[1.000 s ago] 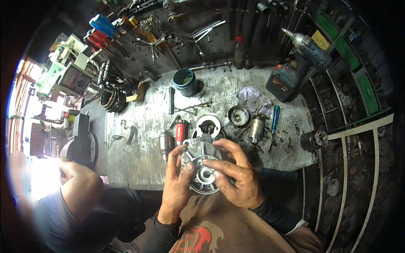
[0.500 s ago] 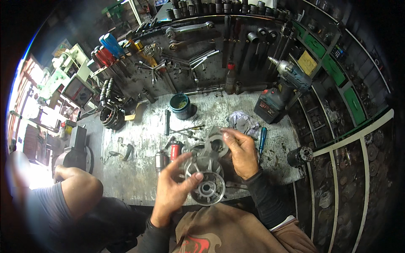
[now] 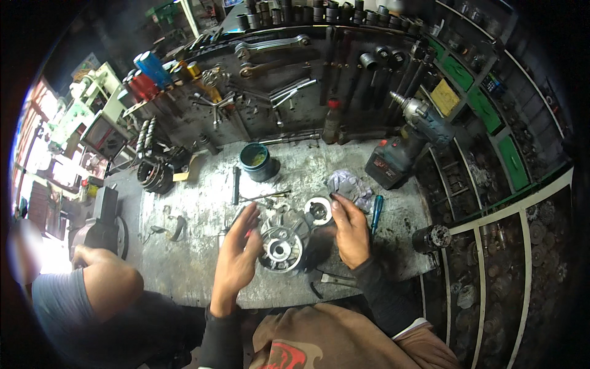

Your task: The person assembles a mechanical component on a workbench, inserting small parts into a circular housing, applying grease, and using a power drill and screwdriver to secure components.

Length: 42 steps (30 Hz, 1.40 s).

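A round cast-metal housing [image 3: 284, 249] with a ring-shaped hub and open ribs rests on the bench before me. My left hand [image 3: 236, 255] is raised at its left side, fingers stretched and apart, holding nothing. On the other side my right hand [image 3: 351, 234] hangs above the bench, its fingers extended and apparently empty. Just left of its fingertips lies a pale round metal piece [image 3: 326, 216] with a dark opening. A red object is mostly hidden behind my left fingers.
Beyond stand a teal tub [image 3: 255, 161], a crumpled rag [image 3: 349, 184] and a blue-handled screwdriver [image 3: 377, 212]. A cordless impact wrench [image 3: 393, 161] is at the back right. Another person's arm [image 3: 110, 273] rests at left. Wrenches [image 3: 273, 44] hang on the back panel.
The housing between my hands has gone down onto the bench, and both hands have come away from the metal parts. The view has shifted slightly.
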Each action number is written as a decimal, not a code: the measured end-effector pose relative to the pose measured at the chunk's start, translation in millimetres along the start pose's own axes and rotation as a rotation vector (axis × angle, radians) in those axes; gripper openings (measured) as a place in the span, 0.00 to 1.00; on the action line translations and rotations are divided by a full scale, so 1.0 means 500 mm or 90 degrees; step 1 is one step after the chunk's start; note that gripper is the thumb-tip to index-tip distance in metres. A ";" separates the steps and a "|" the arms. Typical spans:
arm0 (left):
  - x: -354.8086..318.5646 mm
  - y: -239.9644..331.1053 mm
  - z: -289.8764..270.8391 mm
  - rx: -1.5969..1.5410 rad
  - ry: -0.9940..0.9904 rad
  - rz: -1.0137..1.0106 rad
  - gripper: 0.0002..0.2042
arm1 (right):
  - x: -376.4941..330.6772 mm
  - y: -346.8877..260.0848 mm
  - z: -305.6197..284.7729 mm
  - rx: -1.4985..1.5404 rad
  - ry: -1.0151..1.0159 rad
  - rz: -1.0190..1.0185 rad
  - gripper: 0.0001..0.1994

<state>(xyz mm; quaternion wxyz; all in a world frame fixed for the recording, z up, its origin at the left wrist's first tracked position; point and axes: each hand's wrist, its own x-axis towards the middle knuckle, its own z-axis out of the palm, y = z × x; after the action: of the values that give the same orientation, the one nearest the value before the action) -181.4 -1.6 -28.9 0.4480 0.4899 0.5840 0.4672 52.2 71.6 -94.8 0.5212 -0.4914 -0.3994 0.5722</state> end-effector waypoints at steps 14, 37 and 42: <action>-0.197 -0.192 -0.063 -0.185 0.478 -0.195 0.16 | 0.332 0.147 -0.157 -0.883 -0.165 -0.180 0.10; -0.107 -0.277 -0.153 -0.229 0.461 -0.209 0.14 | 0.485 0.067 0.373 -1.321 -0.586 -0.635 0.10; -0.147 -0.314 -0.157 -0.227 0.483 -0.252 0.14 | 0.501 0.053 0.366 -1.215 -0.646 -0.334 0.10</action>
<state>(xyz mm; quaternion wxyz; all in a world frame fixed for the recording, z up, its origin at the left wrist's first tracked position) -273.7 -95.7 -165.8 0.3605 0.0781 0.6995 0.6121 -125.7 325.6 -120.7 -0.1896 -0.2998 -0.9342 0.0369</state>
